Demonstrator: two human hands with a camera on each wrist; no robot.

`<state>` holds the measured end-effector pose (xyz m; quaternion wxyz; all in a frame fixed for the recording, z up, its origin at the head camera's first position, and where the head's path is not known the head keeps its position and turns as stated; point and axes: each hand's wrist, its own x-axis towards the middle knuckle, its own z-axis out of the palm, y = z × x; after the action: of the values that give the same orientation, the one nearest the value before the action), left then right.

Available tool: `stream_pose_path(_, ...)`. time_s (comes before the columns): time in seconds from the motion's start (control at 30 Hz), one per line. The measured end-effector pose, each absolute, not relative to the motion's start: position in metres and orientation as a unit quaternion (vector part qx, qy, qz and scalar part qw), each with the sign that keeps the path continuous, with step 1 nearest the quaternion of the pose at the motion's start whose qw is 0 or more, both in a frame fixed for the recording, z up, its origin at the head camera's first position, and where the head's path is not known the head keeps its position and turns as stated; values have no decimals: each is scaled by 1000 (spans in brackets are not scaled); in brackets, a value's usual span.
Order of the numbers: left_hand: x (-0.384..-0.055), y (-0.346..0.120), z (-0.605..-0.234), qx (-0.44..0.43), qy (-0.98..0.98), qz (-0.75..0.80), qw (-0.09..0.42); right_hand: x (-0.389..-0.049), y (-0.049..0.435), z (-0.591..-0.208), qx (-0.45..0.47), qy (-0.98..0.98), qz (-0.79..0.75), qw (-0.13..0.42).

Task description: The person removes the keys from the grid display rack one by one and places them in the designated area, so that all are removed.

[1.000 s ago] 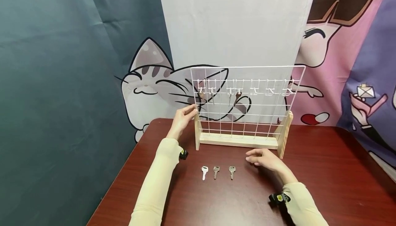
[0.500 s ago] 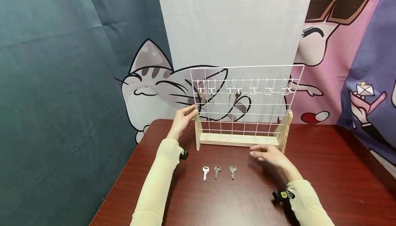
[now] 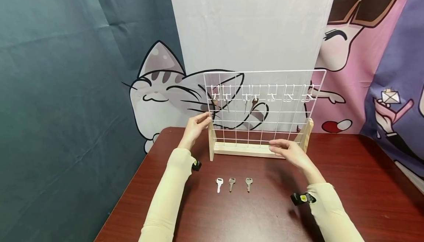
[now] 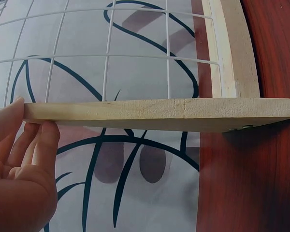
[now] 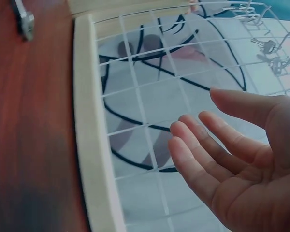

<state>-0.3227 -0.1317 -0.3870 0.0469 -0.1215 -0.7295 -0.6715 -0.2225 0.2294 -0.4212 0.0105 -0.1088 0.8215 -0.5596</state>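
A white wire grid rack [image 3: 265,71] stands upright on the table, held between wooden side supports. My left hand [image 3: 195,126] pinches the top of the left wooden support [image 4: 135,110], thumb on one face and fingertips on the other in the left wrist view. Several keys [image 3: 254,104] hang from hooks on the left half of the grid. With fingers apart and holding nothing, my right hand [image 3: 291,153] hovers before the rack's lower right; its palm and spread fingers [image 5: 195,169] show in the right wrist view. Three loose keys [image 3: 219,185] lie in a row on the table.
White hooks [image 3: 272,97] without keys line the grid's right half. A pale wooden bar [image 3: 238,149] joins the supports at the bottom. The dark red table [image 3: 265,220] reaches back to a printed curtain [image 3: 258,24] behind the rack.
My right hand has risen from near the tabletop to in front of the rack's lower bar, shifting slightly right. The left hand stays on the support, and the keys have not moved.
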Motion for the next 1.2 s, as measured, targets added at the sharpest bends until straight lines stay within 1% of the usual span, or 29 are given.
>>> stream_pose_path(0.47,-323,-131,-387,-122,-729,-672,48,-234,209,-374,-90,814,-573,-29)
stream_pose_path(0.67,-325,-131,-387,-128,-725,-675,45,-240,198,-361,-85,803,-587,-59)
stream_pose_path(0.87,-325,-131,-387,-127,-723,-677,41,-244,186,-348,-99,770,-624,-86)
stream_pose_path(1.2,-324,-132,-385,-125,-717,-684,37,-256,172,-336,-88,741,-661,-81)
